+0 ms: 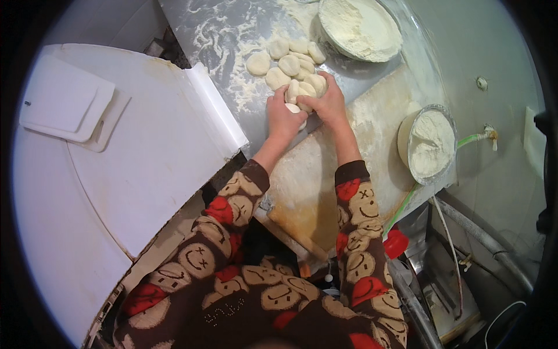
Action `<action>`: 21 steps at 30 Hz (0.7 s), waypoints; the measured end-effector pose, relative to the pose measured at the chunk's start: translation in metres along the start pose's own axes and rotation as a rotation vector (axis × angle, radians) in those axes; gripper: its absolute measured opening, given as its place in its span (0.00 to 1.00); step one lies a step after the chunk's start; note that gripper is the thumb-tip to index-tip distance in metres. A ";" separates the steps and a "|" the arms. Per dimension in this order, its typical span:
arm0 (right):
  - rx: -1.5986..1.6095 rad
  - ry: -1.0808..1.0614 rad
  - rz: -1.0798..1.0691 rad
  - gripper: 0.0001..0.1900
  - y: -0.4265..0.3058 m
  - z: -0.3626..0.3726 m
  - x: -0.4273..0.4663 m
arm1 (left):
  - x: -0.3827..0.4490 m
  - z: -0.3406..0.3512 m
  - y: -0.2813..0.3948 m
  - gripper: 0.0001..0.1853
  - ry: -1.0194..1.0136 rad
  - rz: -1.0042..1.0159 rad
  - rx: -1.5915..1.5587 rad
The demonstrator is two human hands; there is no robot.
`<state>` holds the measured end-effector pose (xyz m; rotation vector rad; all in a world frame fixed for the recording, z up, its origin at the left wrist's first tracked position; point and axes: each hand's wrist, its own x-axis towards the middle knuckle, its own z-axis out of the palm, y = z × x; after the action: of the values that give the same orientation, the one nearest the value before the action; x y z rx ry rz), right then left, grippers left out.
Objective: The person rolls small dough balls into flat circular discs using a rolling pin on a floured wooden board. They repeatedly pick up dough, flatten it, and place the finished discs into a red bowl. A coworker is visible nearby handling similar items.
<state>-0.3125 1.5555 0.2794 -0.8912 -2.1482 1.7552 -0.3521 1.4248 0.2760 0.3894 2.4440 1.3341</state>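
My left hand [282,115] and my right hand [328,102] cup a cluster of pale dough pieces [301,90] from its two sides, thumbs towards each other. One rounded dough piece lies partly hidden under my left thumb. Just beyond my fingers, several flattened dough rounds [289,65] lie heaped and overlapping on a floured metal worktop [218,43]. A separate dough disc [258,63] sits at the left of that heap. Whether the cupped pieces are lifted or still rest on the surface, I cannot tell.
A large bowl of flour [362,28] stands at the far right of the worktop. A floury board [370,118] carries a smaller flour tub [431,144]. On the left, white lids [65,98] lie on a white chest-like surface [144,131]. A sink [449,296] lies lower right.
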 end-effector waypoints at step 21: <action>-0.518 -0.048 -0.300 0.30 -0.034 -0.013 -0.012 | 0.096 -0.030 -0.031 0.33 0.414 0.066 0.272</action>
<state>-0.3070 1.5557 0.3172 -0.5820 -2.6568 1.1083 -0.4542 1.4235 0.2505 0.2809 2.9960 1.2059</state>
